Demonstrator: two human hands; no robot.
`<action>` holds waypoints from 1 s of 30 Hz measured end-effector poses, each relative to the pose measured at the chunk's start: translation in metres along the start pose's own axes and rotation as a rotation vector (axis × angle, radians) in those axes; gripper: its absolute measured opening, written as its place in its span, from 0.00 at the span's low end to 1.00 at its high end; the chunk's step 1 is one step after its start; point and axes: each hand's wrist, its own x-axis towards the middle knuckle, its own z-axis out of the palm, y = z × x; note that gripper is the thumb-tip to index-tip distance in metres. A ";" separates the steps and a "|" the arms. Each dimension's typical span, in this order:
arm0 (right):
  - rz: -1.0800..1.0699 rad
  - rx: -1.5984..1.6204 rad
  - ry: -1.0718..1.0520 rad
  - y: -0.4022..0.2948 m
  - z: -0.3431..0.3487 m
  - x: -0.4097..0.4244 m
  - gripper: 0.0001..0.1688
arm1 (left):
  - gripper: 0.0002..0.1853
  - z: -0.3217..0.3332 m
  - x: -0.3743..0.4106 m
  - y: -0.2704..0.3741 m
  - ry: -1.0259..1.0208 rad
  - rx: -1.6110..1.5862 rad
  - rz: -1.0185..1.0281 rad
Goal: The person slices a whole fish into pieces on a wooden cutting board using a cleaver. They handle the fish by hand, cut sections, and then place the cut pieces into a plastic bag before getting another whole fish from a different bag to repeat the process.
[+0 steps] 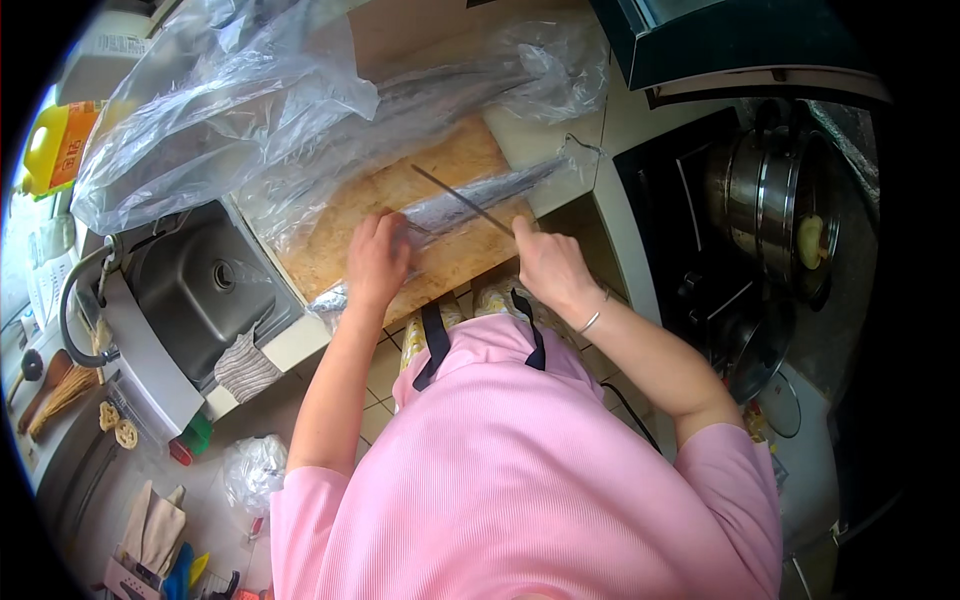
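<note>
A long, silvery fish (pixel 457 210) lies slantwise across a wooden cutting board (pixel 442 274), its narrow end pointing to the upper right. My left hand (pixel 377 259) is on the fish near the middle of the board, fingers curled over it and slightly blurred. In my right hand (pixel 551 259) is a knife (pixel 461 196), seen nearly edge-on. The blade crosses above the fish and points to the upper left. Part of the fish's body is hidden under my left hand and wrist.
Large clear plastic bags (pixel 300 97) cover the counter behind the board. A steel sink (pixel 202 277) with a curved faucet (pixel 71 300) stands at left, a cloth (pixel 250 369) over its front edge. At right, a steel steamer pot (pixel 750 199) sits on a black stove (pixel 660 217).
</note>
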 end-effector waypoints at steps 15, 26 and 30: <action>0.013 -0.088 -0.167 -0.015 -0.013 0.018 0.16 | 0.18 0.030 0.013 0.009 0.049 -0.010 -0.056; -0.020 -0.133 -0.209 -0.022 -0.028 0.029 0.13 | 0.13 -0.021 0.076 0.035 -0.354 0.174 0.403; -0.005 -0.132 -0.205 -0.025 -0.024 0.032 0.12 | 0.05 -0.009 0.081 0.024 -0.288 0.276 0.465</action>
